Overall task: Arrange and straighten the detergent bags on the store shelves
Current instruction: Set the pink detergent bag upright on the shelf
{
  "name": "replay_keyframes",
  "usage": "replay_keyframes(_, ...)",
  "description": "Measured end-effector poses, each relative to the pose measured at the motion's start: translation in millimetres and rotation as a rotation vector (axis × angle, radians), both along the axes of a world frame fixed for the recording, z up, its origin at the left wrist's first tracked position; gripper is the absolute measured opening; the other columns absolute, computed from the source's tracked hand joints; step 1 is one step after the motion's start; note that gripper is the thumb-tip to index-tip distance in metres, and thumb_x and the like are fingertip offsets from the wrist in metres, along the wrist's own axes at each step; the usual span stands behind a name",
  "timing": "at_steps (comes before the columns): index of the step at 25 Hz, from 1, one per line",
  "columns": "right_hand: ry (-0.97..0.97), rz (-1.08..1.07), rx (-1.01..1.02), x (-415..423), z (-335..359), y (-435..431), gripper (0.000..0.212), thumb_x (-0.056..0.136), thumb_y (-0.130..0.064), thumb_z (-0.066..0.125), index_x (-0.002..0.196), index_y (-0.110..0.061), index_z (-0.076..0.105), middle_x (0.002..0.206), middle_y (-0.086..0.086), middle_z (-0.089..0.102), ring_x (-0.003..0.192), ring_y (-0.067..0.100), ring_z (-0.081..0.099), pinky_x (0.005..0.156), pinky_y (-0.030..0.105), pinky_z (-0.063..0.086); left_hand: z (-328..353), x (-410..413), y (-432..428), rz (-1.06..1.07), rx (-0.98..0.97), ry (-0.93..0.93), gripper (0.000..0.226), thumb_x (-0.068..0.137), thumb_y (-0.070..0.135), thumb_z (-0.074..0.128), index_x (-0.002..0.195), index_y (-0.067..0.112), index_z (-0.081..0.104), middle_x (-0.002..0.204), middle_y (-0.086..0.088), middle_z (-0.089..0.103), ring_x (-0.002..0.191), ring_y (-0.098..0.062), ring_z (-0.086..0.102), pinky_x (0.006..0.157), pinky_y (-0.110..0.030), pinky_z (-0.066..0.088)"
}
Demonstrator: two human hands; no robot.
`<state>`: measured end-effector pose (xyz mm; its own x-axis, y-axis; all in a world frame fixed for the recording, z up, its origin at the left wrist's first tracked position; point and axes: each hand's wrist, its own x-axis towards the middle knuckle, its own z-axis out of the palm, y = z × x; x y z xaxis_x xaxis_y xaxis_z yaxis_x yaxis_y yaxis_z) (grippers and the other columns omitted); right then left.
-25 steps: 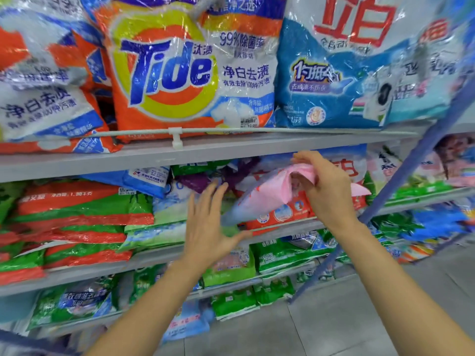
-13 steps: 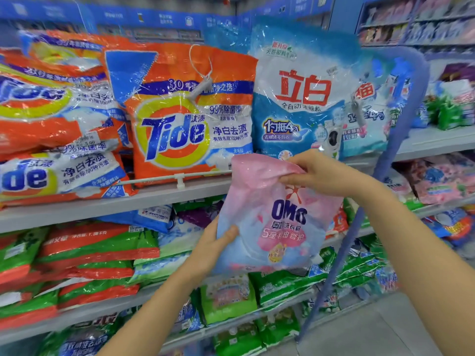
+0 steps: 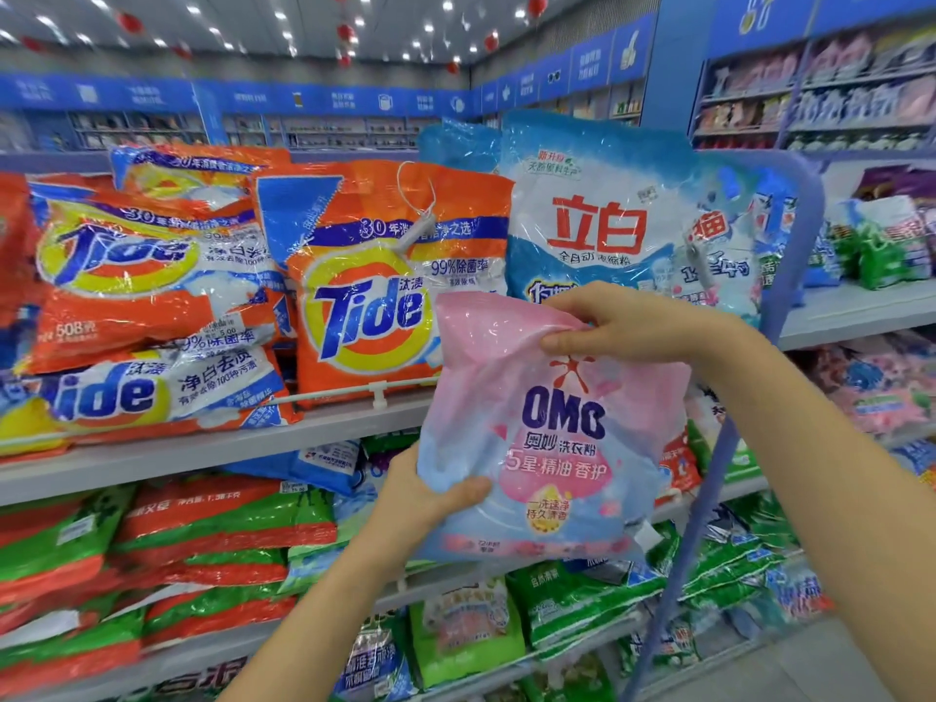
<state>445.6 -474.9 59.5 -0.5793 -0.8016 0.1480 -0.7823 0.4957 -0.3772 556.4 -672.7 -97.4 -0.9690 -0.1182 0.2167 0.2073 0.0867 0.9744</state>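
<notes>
My left hand (image 3: 425,499) pinches the lower-left corner of the pink OMO bag (image 3: 547,448); my right hand (image 3: 623,321) grips its top edge. The bag is upright at centre frame, held as it was half a second back, but the view has tilted up. One OMO bag. Behind it are the grey shelf (image 3: 202,448), one upright Tide bag (image 3: 375,316) and at least three lying at left. Ceiling lights (image 3: 425,27) far off.

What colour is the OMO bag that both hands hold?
The OMO detergent bag is pink above, fading to light blue below, seen in the head view.
</notes>
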Motion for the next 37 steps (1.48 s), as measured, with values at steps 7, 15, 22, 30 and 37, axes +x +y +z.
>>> replay_keyframes(7,-0.11,-0.106,-0.23,-7.9,-7.9,50.3,0.041,0.075,-0.049,0.056,0.088,-0.013,0.068,0.08,0.0,0.068,0.073,0.017,0.063,0.073,0.037,0.05,8.1,8.7,-28.2,-0.044,0.211,-0.025,0.076,0.033,0.038,0.091,0.1,0.011,0.066,0.092,-0.011,0.074,0.083,-0.028,0.071,0.065,-0.032,0.057)
replay_keyframes(15,-0.057,-0.265,-0.666,-6.4,1.6,54.1,0.011,0.084,-0.013,0.064,0.074,-0.018,0.067,0.058,-0.019,0.067,0.055,-0.005,0.061,0.053,0.009,0.046,18.6,-0.6,-27.2,-0.074,0.187,-0.038,0.09,0.028,0.054,0.09,0.105,0.013,0.065,0.096,-0.011,0.073,0.086,-0.029,0.071,0.067,-0.033,0.057)
replay_keyframes(22,0.251,-0.5,-0.926,-14.1,-2.0,75.0,0.009,0.083,-0.019,0.067,0.085,-0.01,0.069,0.067,-0.008,0.06,0.055,-0.008,0.054,0.059,0.009,0.042,27.6,-22.9,8.4,-0.175,0.235,-0.027,0.076,0.035,0.052,0.089,0.098,0.014,0.069,0.092,-0.01,0.074,0.081,-0.025,0.071,0.062,-0.029,0.057)
replay_keyframes(30,-0.581,-0.329,-1.443,6.7,19.1,178.8,0.055,0.074,-0.059,0.043,0.084,-0.015,0.074,0.089,0.007,0.073,0.088,0.02,0.069,0.075,0.029,0.055,38.4,-70.2,109.7,-0.309,0.375,-0.061,0.077,0.022,0.052,0.091,0.09,0.019,0.074,0.097,-0.014,0.073,0.088,-0.03,0.069,0.079,-0.046,0.056)
replay_keyframes(37,-0.662,-0.389,-1.253,41.8,-63.2,301.3,0.088,0.035,-0.08,0.07,0.104,-0.027,0.072,0.11,-0.002,0.07,0.099,0.018,0.067,0.071,0.031,0.056,69.7,-120.4,241.0,-0.407,0.457,-0.003,0.099,0.018,0.053,0.09,0.104,0.012,0.063,0.088,-0.005,0.075,0.077,-0.02,0.072,0.06,-0.032,0.058)
